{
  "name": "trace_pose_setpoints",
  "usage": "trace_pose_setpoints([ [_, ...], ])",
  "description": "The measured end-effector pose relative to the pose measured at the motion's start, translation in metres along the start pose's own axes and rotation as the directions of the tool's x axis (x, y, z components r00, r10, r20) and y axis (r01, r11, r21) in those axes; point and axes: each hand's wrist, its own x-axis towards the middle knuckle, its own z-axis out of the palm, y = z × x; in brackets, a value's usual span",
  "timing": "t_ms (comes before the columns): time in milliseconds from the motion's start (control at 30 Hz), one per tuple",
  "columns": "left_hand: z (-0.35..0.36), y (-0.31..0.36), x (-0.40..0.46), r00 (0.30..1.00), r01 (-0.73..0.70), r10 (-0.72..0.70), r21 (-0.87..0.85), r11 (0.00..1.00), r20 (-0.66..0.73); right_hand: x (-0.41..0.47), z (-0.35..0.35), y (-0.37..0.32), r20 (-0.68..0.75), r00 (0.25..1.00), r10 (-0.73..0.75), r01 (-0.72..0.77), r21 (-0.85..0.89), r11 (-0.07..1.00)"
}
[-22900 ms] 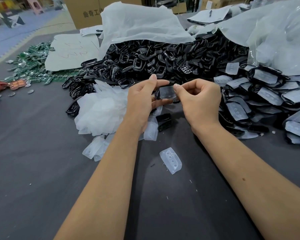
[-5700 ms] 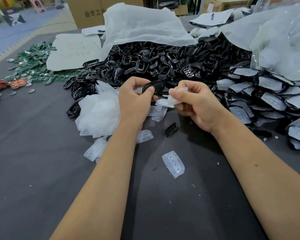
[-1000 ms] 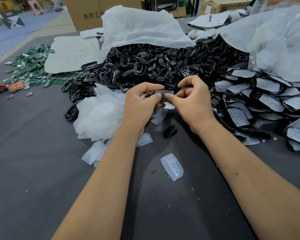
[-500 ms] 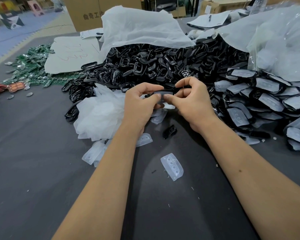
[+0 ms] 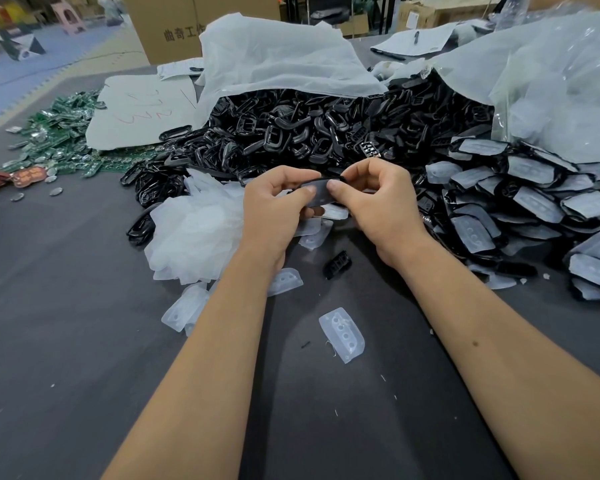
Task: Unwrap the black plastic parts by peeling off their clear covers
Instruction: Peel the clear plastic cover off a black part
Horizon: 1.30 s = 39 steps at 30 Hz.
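The left hand (image 5: pixel 274 206) is gripping one black plastic part (image 5: pixel 317 195) above the tabletop (image 5: pixel 66 341), its fingers (image 5: pixel 291 176) curled over the top edge and the thumb pressing the near face. The part is sitting in mid-air between both hands, in front of the pile of bare black frames (image 5: pixel 309 133). Its clear cover (image 5: pixel 321 199) is looking pale across the face; whether any corner is lifting yet is too small to tell.

The likely slip here is the cover tearing or the nail skidding off its edge, since the film is thin and the grip on so small a piece is shallow. Squeezing too hard could also be popping the part out, dropping it among the peeled covers (image 5: pixel 342 334) lying below, near the loose black piece (image 5: pixel 336 264).

The right hand (image 5: pixel 378 202) is pinching the part's right end, thumb meeting the left thumb on the cover, the other fingers bent tightly. Further right, the heap of covered parts (image 5: pixel 534 202) is waiting, so I judge the job far from finished.
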Motion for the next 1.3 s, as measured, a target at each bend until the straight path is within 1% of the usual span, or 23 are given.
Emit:
trace_pose_setpoints([
  [133, -0.0006, -0.0016, 0.0003, 1.000, -0.007, 0.007, -0.009, 1.000, -0.007, 0.0000, -0.0004, -0.0009, 0.080, 0.997, 0.019, -0.019, 0.001, 1.000],
  [200, -0.0006, -0.0020, 0.0005, 1.000, -0.010, 0.010, -0.012, 1.000, -0.005, -0.0005, -0.0010, -0.0017, 0.097, 0.995, 0.011, -0.013, 0.013, 1.000],
  [367, -0.0003, -0.0011, 0.0002, 1.000, 0.006, -0.006, -0.030, 1.000, 0.010, -0.0013, -0.0007, -0.0021, 0.096, 0.995, 0.012, -0.016, 0.043, 0.999],
  [633, 0.0000, -0.0007, 0.0019, 0.999, 0.027, -0.024, -0.128, 0.991, 0.026, -0.0023, -0.0001, -0.0027, 0.098, 0.995, 0.019, -0.025, 0.057, 0.998],
  [733, 0.0008, -0.0028, 0.0025, 1.000, 0.022, -0.021, -0.129, 0.991, 0.011, -0.0014, 0.0006, -0.0040, 0.102, 0.994, 0.035, -0.042, 0.071, 0.997],
  [900, 0.0014, -0.0050, 0.0046, 0.999, 0.030, -0.033, -0.141, 0.990, -0.019, 0.0000, 0.0013, -0.0072, 0.083, 0.994, 0.072, -0.084, 0.141, 0.986],
  [1033, 0.0017, -0.0050, 0.0042, 0.999, 0.028, -0.031, -0.142, 0.989, -0.015, -0.0024, -0.0001, -0.0089, 0.106, 0.993, 0.044, -0.056, 0.118, 0.991],
  [1200, 0.0000, -0.0045, 0.0039, 0.999, 0.033, -0.031, -0.129, 0.991, 0.023, -0.0037, -0.0017, -0.0093, 0.068, 0.997, 0.028, -0.033, 0.081, 0.996],
  [1300, -0.0004, -0.0043, 0.0025, 0.999, 0.004, 0.002, -0.120, 0.993, 0.051, -0.0043, -0.0017, -0.0075, 0.047, 0.999, 0.010, -0.012, 0.042, 0.999],
])
